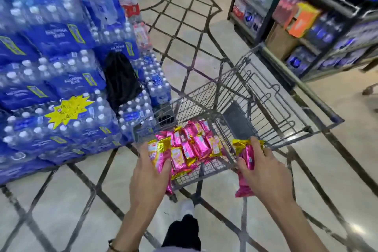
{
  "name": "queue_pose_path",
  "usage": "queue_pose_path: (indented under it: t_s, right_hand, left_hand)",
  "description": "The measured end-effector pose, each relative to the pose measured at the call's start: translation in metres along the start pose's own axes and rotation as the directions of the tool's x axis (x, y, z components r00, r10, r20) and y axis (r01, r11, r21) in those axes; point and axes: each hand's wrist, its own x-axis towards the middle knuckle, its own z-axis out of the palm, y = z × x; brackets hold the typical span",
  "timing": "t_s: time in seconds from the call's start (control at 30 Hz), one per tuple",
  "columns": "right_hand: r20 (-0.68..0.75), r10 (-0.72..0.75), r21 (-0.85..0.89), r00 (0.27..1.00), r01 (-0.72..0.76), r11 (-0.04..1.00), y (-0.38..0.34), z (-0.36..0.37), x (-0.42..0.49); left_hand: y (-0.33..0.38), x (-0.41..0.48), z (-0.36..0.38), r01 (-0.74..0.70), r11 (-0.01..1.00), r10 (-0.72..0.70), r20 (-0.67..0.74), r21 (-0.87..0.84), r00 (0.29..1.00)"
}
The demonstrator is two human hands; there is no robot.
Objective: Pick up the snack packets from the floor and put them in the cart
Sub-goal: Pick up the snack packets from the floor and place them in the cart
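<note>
Supermarket floor (61,200), crossed by dark lines, is stretching between stacked bottled water (61,88) and drinks shelves (327,37) as a shopper is leaning over a wire cart (266,92). Fingers of the left hand (151,168) are curling around pink-and-gold snack packets (161,155) at the cart's near left corner, while the right hand (263,168) is gripping a second bunch (248,155) at its near right edge, apparently for dropping in. A pile (194,145) of matching packets is already lying inside, and none are showing on the visible floor.
</note>
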Motion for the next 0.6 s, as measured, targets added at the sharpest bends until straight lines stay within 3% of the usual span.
queue_pose_path:
  t_s: [0.23,0.6]
  right_hand:
    - [0.107,-0.051,-0.056,0.993,0.057,0.997,-0.018,0.019,0.074]
    - [0.278,-0.181,0.042,0.943,0.176,0.983,-0.012,0.097,0.175]
  left_hand:
    - [0.017,0.067,0.032,0.04,0.983,-0.054,0.07,0.181,0.996]
    - [0.001,0.114,0.088,0.245,0.954,-0.263,0.094,0.171,0.96]
